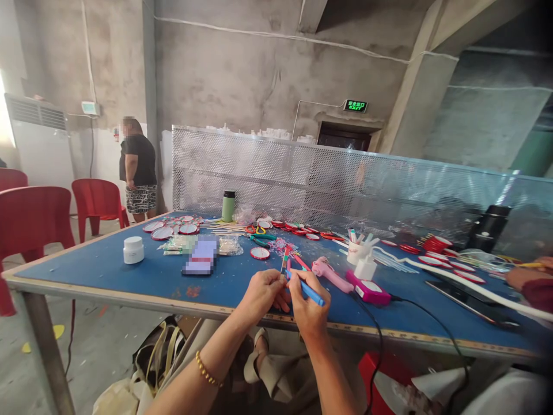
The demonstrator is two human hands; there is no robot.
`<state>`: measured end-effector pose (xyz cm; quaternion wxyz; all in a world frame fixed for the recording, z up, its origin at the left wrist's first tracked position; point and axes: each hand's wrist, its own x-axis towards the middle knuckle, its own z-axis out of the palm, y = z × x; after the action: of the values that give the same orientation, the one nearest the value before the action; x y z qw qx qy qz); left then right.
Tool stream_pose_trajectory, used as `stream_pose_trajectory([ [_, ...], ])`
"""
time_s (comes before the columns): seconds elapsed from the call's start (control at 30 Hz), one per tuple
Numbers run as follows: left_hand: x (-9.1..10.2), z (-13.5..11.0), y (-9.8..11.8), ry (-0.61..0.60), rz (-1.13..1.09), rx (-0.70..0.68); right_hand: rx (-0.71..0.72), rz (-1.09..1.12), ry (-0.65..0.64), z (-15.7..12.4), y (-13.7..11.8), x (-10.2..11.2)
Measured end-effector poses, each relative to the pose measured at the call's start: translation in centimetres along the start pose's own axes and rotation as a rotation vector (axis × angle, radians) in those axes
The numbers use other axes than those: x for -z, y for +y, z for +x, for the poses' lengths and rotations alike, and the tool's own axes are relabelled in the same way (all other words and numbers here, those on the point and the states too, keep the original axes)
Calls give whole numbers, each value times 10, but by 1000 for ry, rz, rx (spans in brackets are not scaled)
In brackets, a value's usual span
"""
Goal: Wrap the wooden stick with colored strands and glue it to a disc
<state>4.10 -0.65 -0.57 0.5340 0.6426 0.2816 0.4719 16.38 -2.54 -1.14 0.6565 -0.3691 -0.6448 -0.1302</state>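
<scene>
Over the table's front edge, my left hand (pixel 264 293) pinches a narrow strip (pixel 286 257) with red, green and pale bands; its lower end is hidden by the fingers. My right hand (pixel 310 302) grips a blue marker (pixel 313 293) like a pen, its front end close to the strip. Whether the tip touches the strip, I cannot tell. Just beyond my hands lie a red stick-like piece (pixel 300 262) and a heap of pink and white scraps (pixel 283 246). To the right rests a pink tool (pixel 332 276) with a cord.
The blue table (pixel 108 271) carries a white jar (pixel 133 250), a phone (pixel 201 255), pliers (pixel 262 236), red-rimmed discs (pixel 260 253), a green bottle (pixel 228 206), a cup of pens (pixel 358 251) and a magenta box (pixel 367 288). A co-worker's hand (pixel 521 278) is at right.
</scene>
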Motion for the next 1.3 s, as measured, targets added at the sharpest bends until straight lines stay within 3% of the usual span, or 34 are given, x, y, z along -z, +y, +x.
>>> stream_pose_trajectory([
  [1.3,-1,1,1,7,35,-2,42,-5,-47,1,0,0],
])
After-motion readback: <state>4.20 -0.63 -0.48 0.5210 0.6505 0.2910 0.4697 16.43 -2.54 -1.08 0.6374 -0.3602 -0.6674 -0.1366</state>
